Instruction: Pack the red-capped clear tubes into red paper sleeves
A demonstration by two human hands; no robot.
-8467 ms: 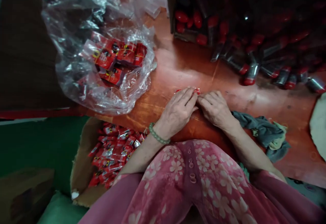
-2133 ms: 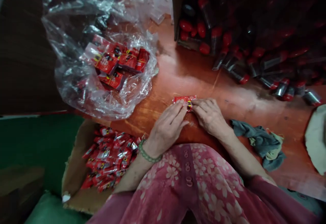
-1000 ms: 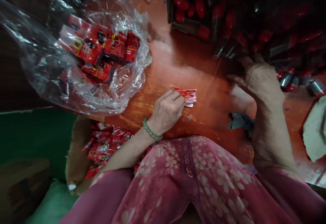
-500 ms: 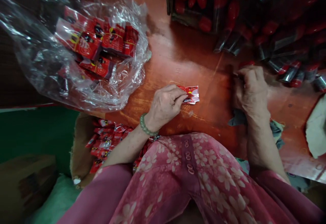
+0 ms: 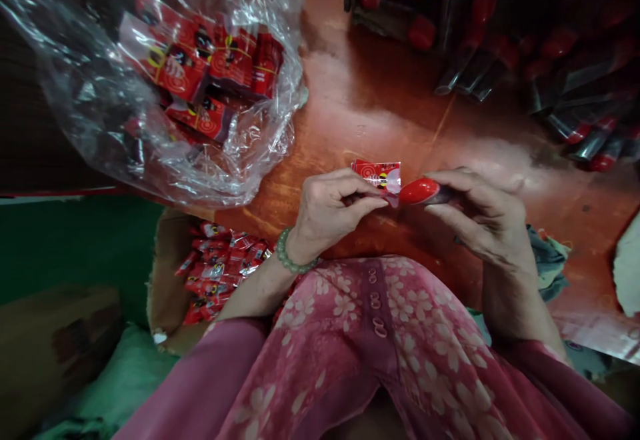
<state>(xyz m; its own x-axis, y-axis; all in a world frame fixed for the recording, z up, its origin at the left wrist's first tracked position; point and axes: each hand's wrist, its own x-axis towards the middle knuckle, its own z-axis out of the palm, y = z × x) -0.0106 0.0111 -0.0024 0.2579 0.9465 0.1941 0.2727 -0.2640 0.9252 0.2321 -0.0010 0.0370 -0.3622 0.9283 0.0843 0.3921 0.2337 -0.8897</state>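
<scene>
My left hand (image 5: 335, 210), with a green bead bracelet at its wrist, pinches the edge of a red printed packet (image 5: 379, 172) over the wooden table. Facing it, my right hand (image 5: 483, 213) grips a dark tube with a glossy red rounded end (image 5: 420, 191). That red end points left and is right beside the packet's edge; whether they touch is hard to tell. The fingers of my right hand hide most of the tube's body.
A clear plastic bag (image 5: 250, 180) holding banded red packets (image 5: 183, 60) lies at upper left. Below it stands a cardboard box (image 5: 167, 280) of red packets. Many red-ended tubes (image 5: 560, 93) fill the upper right. A grey-green cloth (image 5: 547, 260) lies behind my right wrist.
My right hand has come left from beside the tubes, now with a red-ended tube in it. My left hand has lifted the near edge of a packet. The view has shifted slightly.
</scene>
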